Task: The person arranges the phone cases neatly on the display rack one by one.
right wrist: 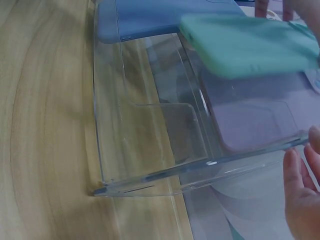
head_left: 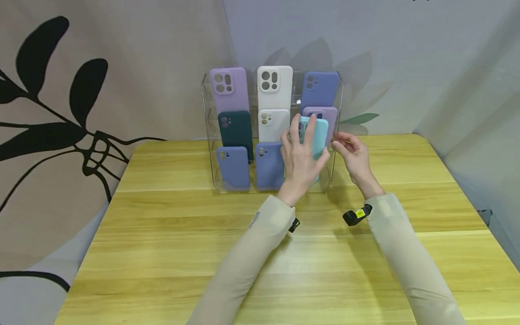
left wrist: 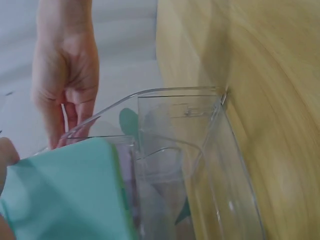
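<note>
My left hand (head_left: 299, 158) holds a turquoise phone case (head_left: 321, 137) by its sides, in front of the lower right of a clear display rack (right wrist: 145, 177). In the right wrist view the case hangs tilted over the front slot, with its lower end above the slot's floor. Behind it a light purple phone case (right wrist: 250, 115) leans in the middle tier. My right hand (head_left: 355, 155) pinches the rack's right side edge between thumb and fingers.
Other phone cases stand in the rack: a lilac one (head_left: 239, 97), a white one (head_left: 284, 90), a dark green one (head_left: 239, 133) and several blue ones. The wooden table (head_left: 170, 225) spreads out in front. A curtain hangs behind the rack.
</note>
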### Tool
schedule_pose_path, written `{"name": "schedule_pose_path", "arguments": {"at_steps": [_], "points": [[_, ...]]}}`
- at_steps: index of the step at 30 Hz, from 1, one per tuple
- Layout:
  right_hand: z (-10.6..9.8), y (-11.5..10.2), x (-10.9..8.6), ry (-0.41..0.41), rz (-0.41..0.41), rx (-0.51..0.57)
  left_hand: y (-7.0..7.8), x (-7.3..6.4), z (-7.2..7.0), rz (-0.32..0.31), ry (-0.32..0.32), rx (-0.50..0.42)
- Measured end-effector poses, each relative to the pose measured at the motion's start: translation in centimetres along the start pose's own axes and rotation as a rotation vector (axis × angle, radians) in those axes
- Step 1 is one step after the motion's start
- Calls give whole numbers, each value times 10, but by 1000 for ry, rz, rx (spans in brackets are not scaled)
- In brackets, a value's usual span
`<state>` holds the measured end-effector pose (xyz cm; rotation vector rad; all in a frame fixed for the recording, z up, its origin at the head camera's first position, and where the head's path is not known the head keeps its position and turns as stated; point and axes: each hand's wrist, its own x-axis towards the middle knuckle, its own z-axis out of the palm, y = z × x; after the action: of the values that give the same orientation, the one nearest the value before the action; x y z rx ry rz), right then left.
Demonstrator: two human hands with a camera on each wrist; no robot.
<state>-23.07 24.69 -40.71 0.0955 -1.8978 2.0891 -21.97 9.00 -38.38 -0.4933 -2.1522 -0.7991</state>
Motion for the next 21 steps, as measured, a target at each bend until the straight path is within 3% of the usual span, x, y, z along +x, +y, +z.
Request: {"name": "schedule_pose_path", "arguments": {"at_steps": [10,21], "points": [[-1,0,1,-20,8,-31,-1,-3,26,31,124,50],[-3,0,2,-31,8,-28,0,-21,40,-45,96,15]]}}
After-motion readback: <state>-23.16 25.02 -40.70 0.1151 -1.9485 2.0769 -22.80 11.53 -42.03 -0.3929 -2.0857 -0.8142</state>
